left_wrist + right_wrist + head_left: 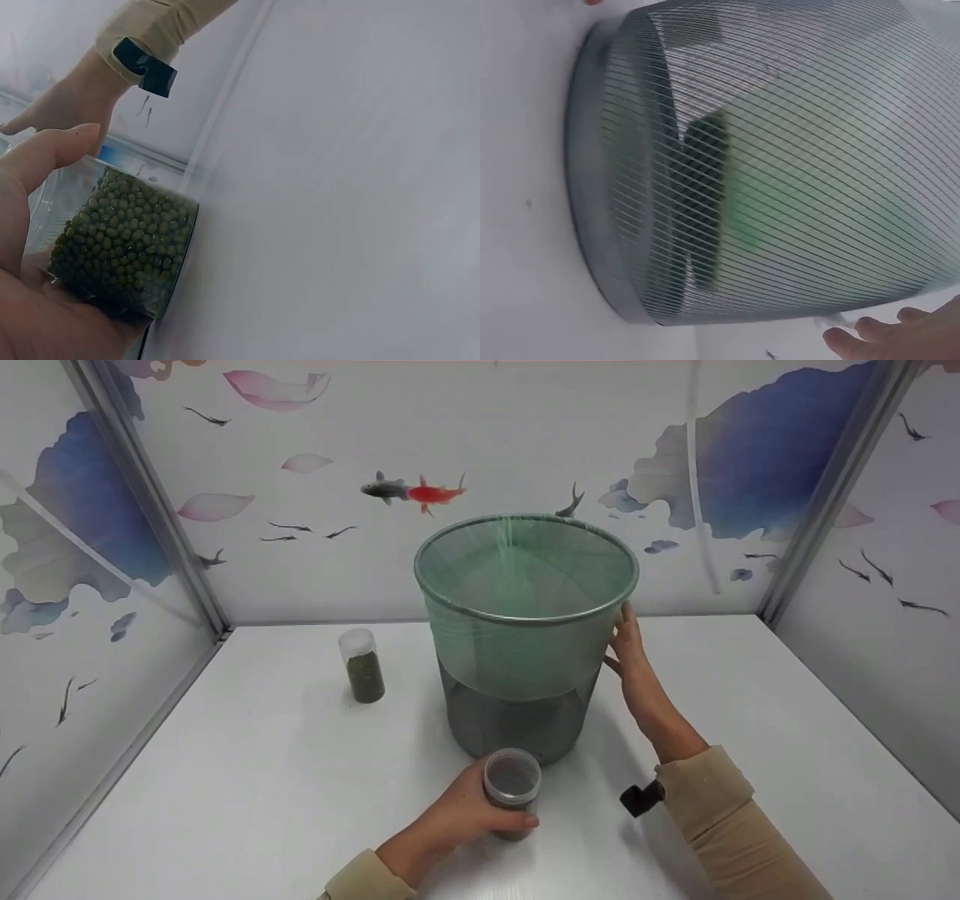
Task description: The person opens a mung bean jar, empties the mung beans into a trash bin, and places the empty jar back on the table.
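My left hand (459,811) grips a clear plastic jar (513,780) in front of the basket, thumb across its near side. Green mung beans (127,240) fill much of that jar in the left wrist view, where it lies sideways across the picture. A tall grey wire-mesh wastebasket (517,724) stands upright on the table, its upper part lined in pale green. With fingers extended, my right hand (636,679) is at the basket's right side, just under the rim. Through the mesh, the right wrist view shows a dark object (703,199) and green inside.
A second clear jar (362,667), partly filled with green contents, stands upright left of the basket. The white table (262,780) is enclosed by printed panels (495,442) at the back and both sides, with metal posts (146,495) at the corners.
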The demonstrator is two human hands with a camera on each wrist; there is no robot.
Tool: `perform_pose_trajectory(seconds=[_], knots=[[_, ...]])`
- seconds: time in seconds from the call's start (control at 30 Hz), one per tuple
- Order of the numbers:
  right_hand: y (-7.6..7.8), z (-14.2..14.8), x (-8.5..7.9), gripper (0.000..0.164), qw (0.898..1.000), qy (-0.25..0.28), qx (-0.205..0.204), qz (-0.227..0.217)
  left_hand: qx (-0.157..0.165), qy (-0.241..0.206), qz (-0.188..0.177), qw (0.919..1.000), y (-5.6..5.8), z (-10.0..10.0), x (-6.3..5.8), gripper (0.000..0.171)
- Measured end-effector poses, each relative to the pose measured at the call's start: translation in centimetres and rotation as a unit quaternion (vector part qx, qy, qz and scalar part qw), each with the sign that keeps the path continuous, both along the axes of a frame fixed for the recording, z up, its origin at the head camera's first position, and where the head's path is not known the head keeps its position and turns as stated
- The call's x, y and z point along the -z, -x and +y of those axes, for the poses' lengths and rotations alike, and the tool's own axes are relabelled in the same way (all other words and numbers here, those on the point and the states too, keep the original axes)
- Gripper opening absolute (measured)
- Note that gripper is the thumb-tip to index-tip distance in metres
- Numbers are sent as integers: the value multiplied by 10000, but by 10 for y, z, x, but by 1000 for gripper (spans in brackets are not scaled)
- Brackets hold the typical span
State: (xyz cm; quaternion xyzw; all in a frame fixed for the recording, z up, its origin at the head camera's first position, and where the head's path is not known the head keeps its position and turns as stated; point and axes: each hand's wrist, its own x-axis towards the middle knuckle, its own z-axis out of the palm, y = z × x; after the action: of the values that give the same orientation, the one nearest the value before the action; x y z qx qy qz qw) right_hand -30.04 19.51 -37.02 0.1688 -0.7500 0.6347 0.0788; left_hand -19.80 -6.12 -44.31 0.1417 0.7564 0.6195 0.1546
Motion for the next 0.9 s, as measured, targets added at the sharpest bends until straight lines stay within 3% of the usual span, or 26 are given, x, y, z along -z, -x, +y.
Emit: perform_pose_trajectory(seconds=[0.17, 0.33, 0.4, 0.5, 0.6, 0.73, 0.9], knots=[[-9, 7, -10, 63, 9956, 657, 521, 410, 84, -16, 61, 9999, 2, -2, 4, 82], [-27, 4, -17, 47, 9760, 1418, 1258, 1071, 177, -80, 30, 9998, 3, -2, 5, 79], [-36, 3, -20, 38, 9696, 1685, 1287, 1223, 190, -102, 21, 9998, 3, -1, 5, 78], [-51, 2, -24, 30, 9694, 1881, 1045, 1179, 272, -166, 28, 9995, 3, -1, 6, 77], [-67, 1, -27, 32, 9781, 1719, 751, 902, 342, -174, 93, 9992, 3, -1, 6, 75], [-83, -4, -26, 31, 9920, 998, 545, 552, 361, -147, 166, 9991, 3, -1, 5, 73], [-97, -14, -22, 20, 9969, -132, 418, 650, 303, -40, 183, 9994, 3, 0, 4, 75]])
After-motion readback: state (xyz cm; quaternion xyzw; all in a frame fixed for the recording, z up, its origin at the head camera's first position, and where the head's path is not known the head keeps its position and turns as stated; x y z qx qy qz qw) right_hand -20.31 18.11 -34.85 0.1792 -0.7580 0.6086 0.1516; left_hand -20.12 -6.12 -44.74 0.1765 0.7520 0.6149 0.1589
